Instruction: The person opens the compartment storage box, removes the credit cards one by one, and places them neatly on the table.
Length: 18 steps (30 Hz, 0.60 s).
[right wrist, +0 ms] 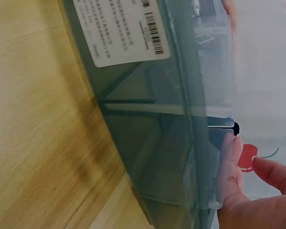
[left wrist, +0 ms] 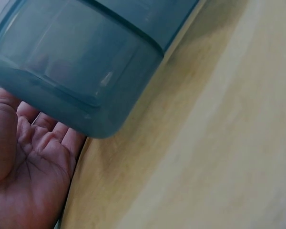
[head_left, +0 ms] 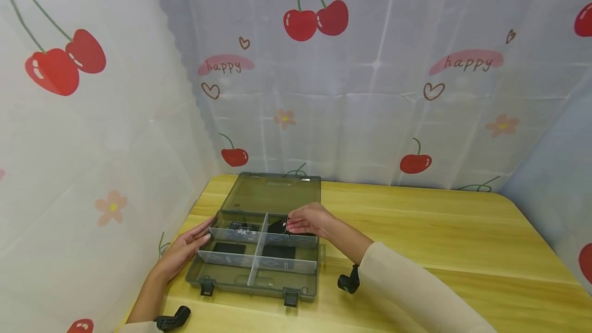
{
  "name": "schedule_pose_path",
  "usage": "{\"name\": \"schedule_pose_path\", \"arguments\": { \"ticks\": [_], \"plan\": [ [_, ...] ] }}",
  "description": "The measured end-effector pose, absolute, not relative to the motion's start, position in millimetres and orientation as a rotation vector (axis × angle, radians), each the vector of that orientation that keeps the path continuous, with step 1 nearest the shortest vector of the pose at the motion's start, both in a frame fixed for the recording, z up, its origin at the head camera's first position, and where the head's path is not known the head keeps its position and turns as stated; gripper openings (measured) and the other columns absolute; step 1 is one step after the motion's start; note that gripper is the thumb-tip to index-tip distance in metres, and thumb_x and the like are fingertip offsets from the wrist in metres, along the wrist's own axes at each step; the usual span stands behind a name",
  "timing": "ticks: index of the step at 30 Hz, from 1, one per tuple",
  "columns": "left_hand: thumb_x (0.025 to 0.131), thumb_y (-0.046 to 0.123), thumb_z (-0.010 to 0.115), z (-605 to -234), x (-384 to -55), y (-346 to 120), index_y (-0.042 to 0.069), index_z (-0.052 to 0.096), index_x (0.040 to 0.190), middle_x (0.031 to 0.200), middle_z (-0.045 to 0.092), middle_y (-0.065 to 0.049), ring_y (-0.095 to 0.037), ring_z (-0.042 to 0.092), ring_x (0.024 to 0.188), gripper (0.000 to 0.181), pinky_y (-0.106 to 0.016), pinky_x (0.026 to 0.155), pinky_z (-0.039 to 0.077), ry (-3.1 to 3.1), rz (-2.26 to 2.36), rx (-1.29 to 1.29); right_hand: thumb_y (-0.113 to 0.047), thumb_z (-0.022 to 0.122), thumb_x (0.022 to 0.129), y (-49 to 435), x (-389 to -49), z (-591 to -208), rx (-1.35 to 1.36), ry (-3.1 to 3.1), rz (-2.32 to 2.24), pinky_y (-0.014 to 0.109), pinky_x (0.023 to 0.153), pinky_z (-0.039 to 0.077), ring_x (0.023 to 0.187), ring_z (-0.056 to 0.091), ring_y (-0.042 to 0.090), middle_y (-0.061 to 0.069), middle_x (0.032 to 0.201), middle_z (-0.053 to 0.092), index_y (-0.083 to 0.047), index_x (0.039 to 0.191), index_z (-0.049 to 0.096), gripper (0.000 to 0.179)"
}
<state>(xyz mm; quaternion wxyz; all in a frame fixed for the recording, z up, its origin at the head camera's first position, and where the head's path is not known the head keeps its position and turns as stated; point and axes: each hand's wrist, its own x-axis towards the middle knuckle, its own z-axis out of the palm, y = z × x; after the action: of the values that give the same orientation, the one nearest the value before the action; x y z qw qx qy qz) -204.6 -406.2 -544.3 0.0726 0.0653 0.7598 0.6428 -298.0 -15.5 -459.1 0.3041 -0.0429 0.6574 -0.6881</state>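
Note:
A translucent grey-green compartment box [head_left: 287, 292] sits on the table with its lid [head_left: 273, 194] folded back behind it. My left hand [head_left: 180, 251] rests against the box's left side, its fingers fairly straight. My right hand [head_left: 311, 220] is over the back right compartment, with its fingertips at a black flat item [head_left: 278, 226] that bears a small white mark. In the right wrist view the thumb [right wrist: 274, 174] stands apart from the fingers. The compartment walls partly hide the black item. Dark flat pieces [head_left: 229, 248] lie in the middle row, and a black item with white lettering [head_left: 244, 229] is in the back left compartment.
Clear dividers [head_left: 252, 276] split the box into several compartments. Two dark latches [head_left: 291, 298] hang at its front edge. A label [right wrist: 128, 33] is stuck on the box. The wooden table [head_left: 416, 230] extends to the right; cherry-print sheets [head_left: 347, 117] hang around it.

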Motion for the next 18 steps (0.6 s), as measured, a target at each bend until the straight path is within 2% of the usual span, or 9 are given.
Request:
{"name": "schedule_pose_path", "arguments": {
  "ticks": [5, 8, 12, 18],
  "plan": [
    [0.107, 0.022, 0.053, -543, -206, -405, 0.02, 0.03, 0.162, 0.168, 0.02, -0.006, -0.029, 0.01, 0.154, 0.059, -0.054, 0.118, 0.011, 2.294, 1.925, 0.197, 0.003, 0.058, 0.097, -18, -298, -463, -0.143, 1.815, -1.798, 0.035, 0.073, 0.062, 0.08, 0.075, 0.027, 0.03, 0.099, 0.072, 0.017, 0.114, 0.064, 0.023],
    [0.108, 0.021, 0.052, -543, -205, -405, 0.02, 0.03, 0.162, 0.168, 0.019, -0.007, -0.031, 0.009, 0.154, 0.059, -0.058, 0.118, 0.008, 2.286, 1.932, 0.183, 0.005, 0.06, 0.095, -19, -297, -465, -0.15, 1.837, -1.788, 0.036, 0.072, 0.062, 0.078, 0.075, 0.027, 0.032, 0.1, 0.072, 0.017, 0.111, 0.065, 0.02],
    [0.108, 0.021, 0.052, -542, -203, -405, 0.02, 0.029, 0.163, 0.168, 0.018, -0.008, -0.034, 0.008, 0.153, 0.059, -0.065, 0.117, 0.004, 2.271, 1.937, 0.159, 0.006, 0.063, 0.095, -20, -297, -467, -0.154, 1.862, -1.777, 0.036, 0.072, 0.062, 0.076, 0.075, 0.025, 0.03, 0.1, 0.072, 0.015, 0.113, 0.064, 0.021],
    [0.108, 0.022, 0.052, -541, -203, -404, 0.021, 0.03, 0.162, 0.168, 0.019, -0.007, -0.035, 0.009, 0.154, 0.059, -0.067, 0.116, 0.003, 2.267, 1.938, 0.128, 0.007, 0.062, 0.095, -19, -298, -470, -0.165, 1.876, -1.771, 0.039, 0.074, 0.062, 0.076, 0.076, 0.026, 0.031, 0.105, 0.071, 0.016, 0.118, 0.063, 0.024]
  ]
}}
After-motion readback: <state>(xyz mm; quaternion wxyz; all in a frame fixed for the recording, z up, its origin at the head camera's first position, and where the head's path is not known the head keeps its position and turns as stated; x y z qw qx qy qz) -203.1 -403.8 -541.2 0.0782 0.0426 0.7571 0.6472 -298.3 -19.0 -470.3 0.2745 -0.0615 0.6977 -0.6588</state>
